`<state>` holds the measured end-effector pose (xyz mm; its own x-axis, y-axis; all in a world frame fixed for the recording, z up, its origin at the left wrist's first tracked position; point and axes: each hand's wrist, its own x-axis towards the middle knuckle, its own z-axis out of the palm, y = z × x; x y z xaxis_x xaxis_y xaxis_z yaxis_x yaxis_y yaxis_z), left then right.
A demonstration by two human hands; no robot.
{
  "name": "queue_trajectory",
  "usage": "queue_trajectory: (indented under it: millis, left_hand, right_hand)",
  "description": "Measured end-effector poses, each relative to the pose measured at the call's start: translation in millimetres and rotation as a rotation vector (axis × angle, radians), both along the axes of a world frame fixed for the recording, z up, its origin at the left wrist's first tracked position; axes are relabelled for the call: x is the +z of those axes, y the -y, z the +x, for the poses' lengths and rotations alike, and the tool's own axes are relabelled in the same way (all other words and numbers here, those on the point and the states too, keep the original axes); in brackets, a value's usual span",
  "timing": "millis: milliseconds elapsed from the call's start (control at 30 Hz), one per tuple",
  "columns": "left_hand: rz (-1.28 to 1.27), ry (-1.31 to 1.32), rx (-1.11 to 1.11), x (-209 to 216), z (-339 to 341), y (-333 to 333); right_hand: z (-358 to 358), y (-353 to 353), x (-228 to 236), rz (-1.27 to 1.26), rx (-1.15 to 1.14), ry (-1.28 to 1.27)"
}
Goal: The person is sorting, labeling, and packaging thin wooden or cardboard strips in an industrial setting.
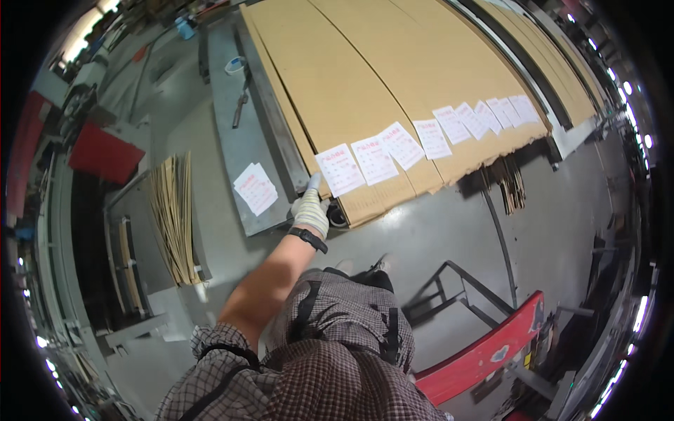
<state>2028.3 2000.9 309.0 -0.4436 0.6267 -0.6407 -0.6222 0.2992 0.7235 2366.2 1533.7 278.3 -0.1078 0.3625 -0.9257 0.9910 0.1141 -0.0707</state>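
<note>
My left hand, in a whitish knit glove with a dark band at the wrist, is at the near left corner of a stack of brown cardboard sheets. One finger or the thumb points up along the corner, beside the nearest printed paper slip. The other fingers look curled round the edge and are partly hidden. A row of similar white slips with red print runs along the near edge of the cardboard, some overlapping. My right hand is not in view.
Left of the stack, a grey metal ledge bears more slips, a dark tool and a tape roll. Cardboard strips stand at the left. A red bar on a metal frame is close on my right.
</note>
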Motion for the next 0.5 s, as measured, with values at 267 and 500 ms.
queue_trajectory:
  millis: [267,500]
  left_hand:
    - [-0.092,0.15,-0.121,36,18,36]
    - [-0.057,0.235,-0.3,35,58,13]
  right_hand:
    - [-40,134,20,0.202,-0.777,0.094]
    - [87,63,45,0.746,-2.775,-0.669]
